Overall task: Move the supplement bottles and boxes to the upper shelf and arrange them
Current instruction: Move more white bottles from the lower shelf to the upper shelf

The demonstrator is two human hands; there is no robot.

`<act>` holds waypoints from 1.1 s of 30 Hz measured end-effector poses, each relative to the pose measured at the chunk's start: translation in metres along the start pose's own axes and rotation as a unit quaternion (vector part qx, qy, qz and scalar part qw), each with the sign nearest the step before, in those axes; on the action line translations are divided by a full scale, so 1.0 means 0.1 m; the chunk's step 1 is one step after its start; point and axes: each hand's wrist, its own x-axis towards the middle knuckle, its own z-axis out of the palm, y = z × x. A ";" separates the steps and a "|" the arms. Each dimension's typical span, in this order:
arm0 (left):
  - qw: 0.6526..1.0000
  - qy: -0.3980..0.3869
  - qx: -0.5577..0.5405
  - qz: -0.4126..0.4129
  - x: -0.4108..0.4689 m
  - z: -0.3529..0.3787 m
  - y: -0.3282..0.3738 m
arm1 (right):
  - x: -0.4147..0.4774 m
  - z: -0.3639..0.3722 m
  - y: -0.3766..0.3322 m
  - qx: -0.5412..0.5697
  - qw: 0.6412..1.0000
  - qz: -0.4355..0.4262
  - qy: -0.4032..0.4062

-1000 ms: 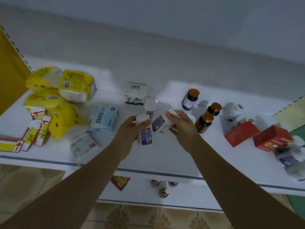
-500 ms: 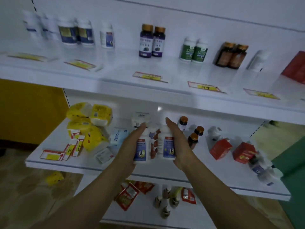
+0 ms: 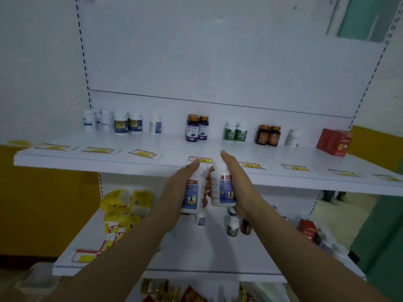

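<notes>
Left hand (image 3: 176, 192), right hand (image 3: 236, 182) grip white bottles (image 3: 222, 188) upright, caps up.

The upper shelf (image 3: 152, 164) carries bottles (image 3: 197, 130) in a row along its back edge, a red box (image 3: 332, 142) at the right end and price tags (image 3: 142, 153) near the front edge; the lower shelf (image 3: 196, 256) bears yellow packs (image 3: 124, 203) at its left end and small bottles (image 3: 232, 227) toward the right

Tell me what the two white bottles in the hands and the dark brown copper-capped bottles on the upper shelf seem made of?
The two white blue-labelled bottles look like opaque matte plastic: evenly white, no see-through. The two brown copper-capped bottles look translucent and glossy, amber glass or plastic; the blur leaves it open. Their caps look metallic.
</notes>
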 end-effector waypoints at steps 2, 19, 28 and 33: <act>0.999 -0.012 0.009 0.028 -0.01 0.05 0.20 | -0.04 0.08 -0.21 0.004 1.000 -0.027 -0.009; 0.993 -0.035 0.051 0.105 0.70 -0.14 0.91 | 0.65 0.41 -0.88 -0.024 0.991 -0.118 -0.050; 0.990 -0.007 0.062 0.130 1.38 -0.56 1.17 | 1.58 0.61 -0.95 -0.003 0.988 -0.107 -0.113; 0.989 0.007 0.102 0.103 1.77 -1.00 1.22 | 2.09 0.77 -0.86 -0.077 0.988 -0.085 -0.102</act>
